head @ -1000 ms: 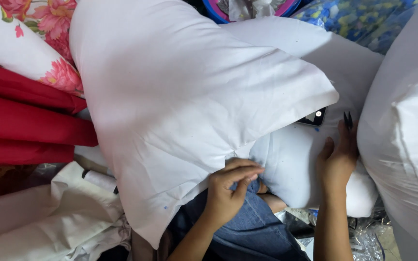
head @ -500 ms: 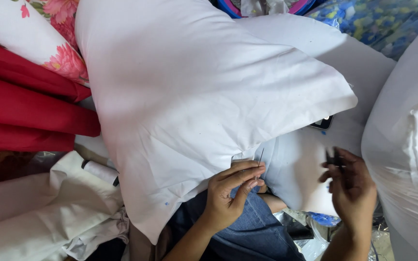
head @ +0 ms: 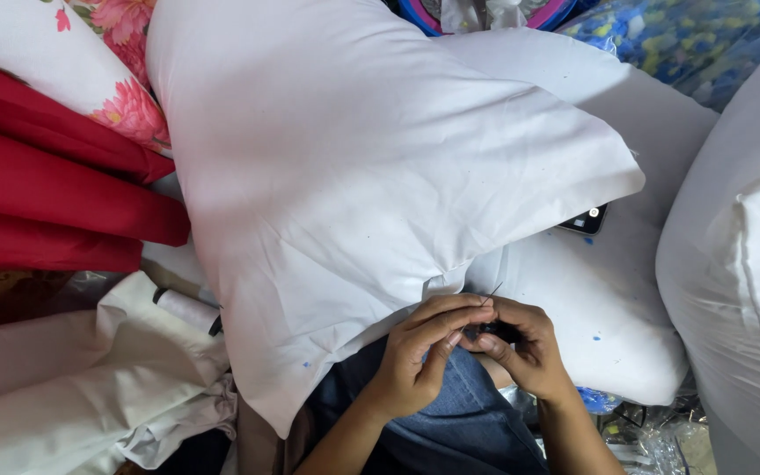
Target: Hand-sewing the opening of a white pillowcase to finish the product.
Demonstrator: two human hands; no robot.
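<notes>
Seen from above, looking down at a person's lap. At nine o'clock, folded red fabric lies stacked, with a white cloth printed with pink flowers above it at about ten o'clock. At seven o'clock sits crumpled off-white cloth, and just beside it a white spool of thread lies half tucked under the edge of a pillow.

A large white pillow fills the centre, its lower edge resting on the person's lap, which is covered in blue denim. At six o'clock the two hands come together, touching each other at the pillow's lower seam. The left hand pinches the pillow's white fabric between curled fingers and thumb. The right hand is closed around a small dark object; a thin dark needle sticks up between the hands, and which fingers grip it cannot be told.

Behind the hands, at four o'clock, a second white pillow lies under the first. A dark phone peeks out between the two at three o'clock. A third white pillow fills the right edge. At one o'clock lies blue fabric with a yellow pattern.
</notes>
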